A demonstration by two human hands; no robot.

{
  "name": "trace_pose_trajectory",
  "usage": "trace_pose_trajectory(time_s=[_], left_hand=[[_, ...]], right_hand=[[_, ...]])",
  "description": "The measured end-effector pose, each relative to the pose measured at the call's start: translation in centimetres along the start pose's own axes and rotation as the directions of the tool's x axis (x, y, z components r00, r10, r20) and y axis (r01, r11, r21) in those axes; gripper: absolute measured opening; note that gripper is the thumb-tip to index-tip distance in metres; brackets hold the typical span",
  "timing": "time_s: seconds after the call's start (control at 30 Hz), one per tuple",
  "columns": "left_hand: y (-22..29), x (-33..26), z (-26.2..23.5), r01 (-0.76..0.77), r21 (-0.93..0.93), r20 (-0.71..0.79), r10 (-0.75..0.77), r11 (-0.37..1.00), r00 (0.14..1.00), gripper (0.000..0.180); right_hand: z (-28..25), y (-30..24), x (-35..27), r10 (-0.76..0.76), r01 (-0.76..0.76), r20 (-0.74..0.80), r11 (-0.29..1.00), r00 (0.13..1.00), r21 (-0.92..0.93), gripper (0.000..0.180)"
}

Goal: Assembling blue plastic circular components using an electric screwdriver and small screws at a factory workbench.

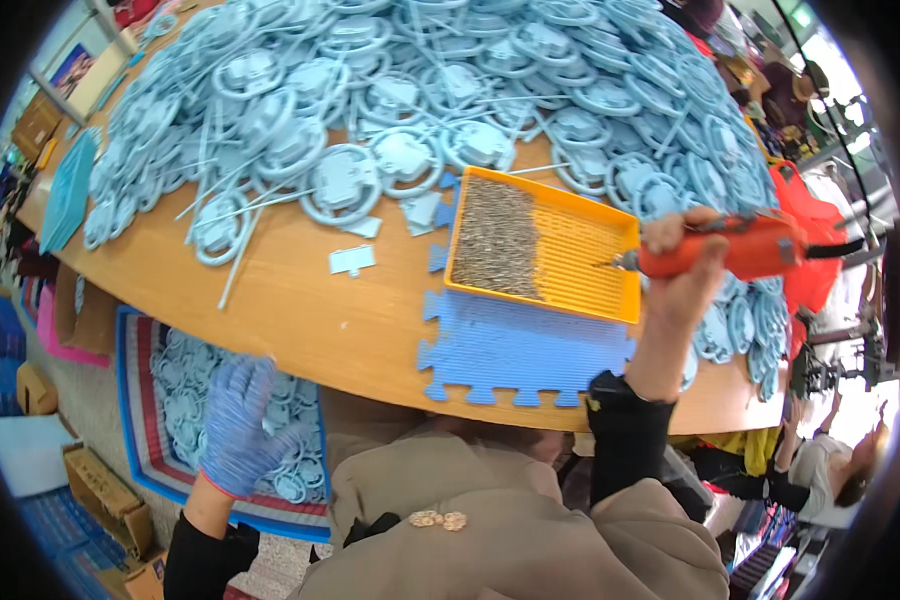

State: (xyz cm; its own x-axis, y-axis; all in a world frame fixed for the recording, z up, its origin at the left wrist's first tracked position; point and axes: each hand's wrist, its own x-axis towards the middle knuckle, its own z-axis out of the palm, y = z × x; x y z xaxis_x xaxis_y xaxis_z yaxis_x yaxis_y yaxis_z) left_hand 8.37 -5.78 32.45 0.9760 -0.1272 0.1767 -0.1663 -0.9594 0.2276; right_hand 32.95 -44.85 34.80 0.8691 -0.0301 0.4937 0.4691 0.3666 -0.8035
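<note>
Fingers of the right hand (682,268) wrap around an orange screwdriver (740,247) over the yellow tray (590,262), while the gloved left hand (238,425) hangs wide open above a bin (140,400) below the bench (310,320).

A curved wooden counter (300,320) fills the middle of the room. Cardboard boxes (105,495) stand on the pale floor (80,400) at lower left. Bright daylight floods in from the right, where another person (820,470) bends low.

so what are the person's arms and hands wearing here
The left hand wears a blue-purple knit glove, with a black sleeve ending at the wrist. The right hand is bare, with a black sleeve cuff on the forearm. Both black sleeves emerge from a beige-brown outer garment.
</note>
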Motion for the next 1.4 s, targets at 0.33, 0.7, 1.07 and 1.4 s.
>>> trace_pose_trajectory(time_s=[0.33,0.7,1.07,1.4], left_hand=[[-3.6,23.1,4.3,-0.054,0.108,-0.038,0.058,0.993,0.998,0.085],[-5.1,23.4,5.1,-0.048,0.000,-0.001,0.048,0.999,0.999,0.096],[-2.3,20.4,2.5,-0.288,-0.027,-0.133,0.282,0.957,0.950,0.102],[10.5,15.2,3.0,-0.530,-0.155,0.034,0.540,0.834,0.841,0.062]], right_hand=[[-1.4,3.7,1.8,-0.096,0.099,-0.107,0.995,0.990,0.019,0.033],[-1.9,4.2,2.0,-0.050,0.047,-0.097,0.998,0.994,-0.030,0.033],[-1.8,4.4,2.1,-0.097,0.101,-0.163,0.995,0.982,0.020,0.026],[-1.9,4.4,1.8,-0.081,0.074,-0.134,0.996,0.988,-0.058,0.027]])
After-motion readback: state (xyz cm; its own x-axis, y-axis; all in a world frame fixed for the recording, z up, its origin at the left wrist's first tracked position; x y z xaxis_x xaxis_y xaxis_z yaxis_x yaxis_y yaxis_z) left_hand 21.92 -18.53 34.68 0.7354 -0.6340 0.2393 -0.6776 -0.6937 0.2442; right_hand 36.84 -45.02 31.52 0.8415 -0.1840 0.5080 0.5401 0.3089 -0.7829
